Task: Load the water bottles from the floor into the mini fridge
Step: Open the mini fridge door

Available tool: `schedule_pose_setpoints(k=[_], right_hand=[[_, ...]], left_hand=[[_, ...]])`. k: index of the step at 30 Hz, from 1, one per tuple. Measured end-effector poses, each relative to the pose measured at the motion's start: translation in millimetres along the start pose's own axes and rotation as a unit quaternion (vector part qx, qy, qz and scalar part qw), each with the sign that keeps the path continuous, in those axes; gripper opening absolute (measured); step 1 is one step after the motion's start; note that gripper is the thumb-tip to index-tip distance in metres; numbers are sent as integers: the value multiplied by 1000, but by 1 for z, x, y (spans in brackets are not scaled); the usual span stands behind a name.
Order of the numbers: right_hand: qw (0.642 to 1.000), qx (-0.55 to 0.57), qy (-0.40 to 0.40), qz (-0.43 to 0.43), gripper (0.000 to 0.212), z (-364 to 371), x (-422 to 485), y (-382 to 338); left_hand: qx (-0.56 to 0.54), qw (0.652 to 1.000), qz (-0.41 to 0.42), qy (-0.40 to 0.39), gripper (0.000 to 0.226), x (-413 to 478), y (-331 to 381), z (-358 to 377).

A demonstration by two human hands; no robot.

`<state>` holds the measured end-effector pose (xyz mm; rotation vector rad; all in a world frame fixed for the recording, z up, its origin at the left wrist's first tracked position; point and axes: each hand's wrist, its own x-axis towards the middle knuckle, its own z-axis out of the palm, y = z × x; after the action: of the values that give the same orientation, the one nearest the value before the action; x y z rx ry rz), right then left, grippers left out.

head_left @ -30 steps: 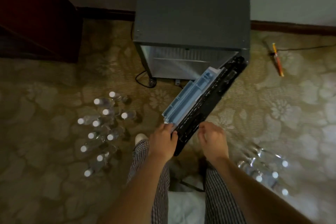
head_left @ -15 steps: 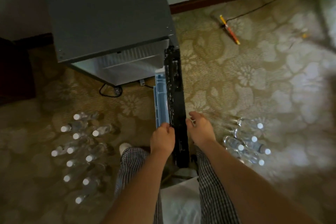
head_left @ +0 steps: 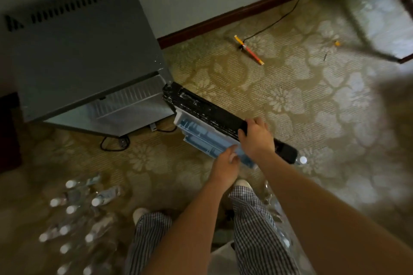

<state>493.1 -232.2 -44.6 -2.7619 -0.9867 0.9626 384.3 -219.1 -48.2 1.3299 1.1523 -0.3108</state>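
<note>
A dark grey mini fridge (head_left: 82, 51) stands against the wall at the upper left. Its black door (head_left: 207, 114) is swung wide open to the right, with pale blue door shelves (head_left: 203, 138) on the inner side. My right hand (head_left: 257, 138) grips the door's top edge. My left hand (head_left: 225, 163) rests on the blue shelf just below it, fingers apart. Several clear water bottles (head_left: 73, 214) with white caps stand on the carpet at the lower left. More bottles (head_left: 300, 159) lie right of my legs, mostly hidden by the door and my right arm.
A patterned beige carpet covers the floor. A black power cord (head_left: 114, 144) loops under the fridge front. An orange and yellow pen-like object (head_left: 249, 50) lies by the wall with a thin cable. My checked trouser legs (head_left: 252, 230) fill the bottom centre. Dark furniture (head_left: 9, 131) sits at the left edge.
The door has swung further open to the right with both hands on it. My view has turned, so the fridge now sits further left.
</note>
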Motion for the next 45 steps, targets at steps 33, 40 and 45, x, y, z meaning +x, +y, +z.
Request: schedule_pose_setpoints(k=[33, 40, 45], right_hand=[[912, -88, -128, -381, 30, 83, 47, -262], [873, -144, -186, -427, 36, 185, 72, -326], [860, -173, -189, -441, 36, 234, 94, -355]], left_hand=[[143, 968, -14, 206, 31, 4, -116, -301], [91, 965, -75, 236, 33, 37, -235, -352], [94, 960, -83, 251, 41, 60, -277, -367]])
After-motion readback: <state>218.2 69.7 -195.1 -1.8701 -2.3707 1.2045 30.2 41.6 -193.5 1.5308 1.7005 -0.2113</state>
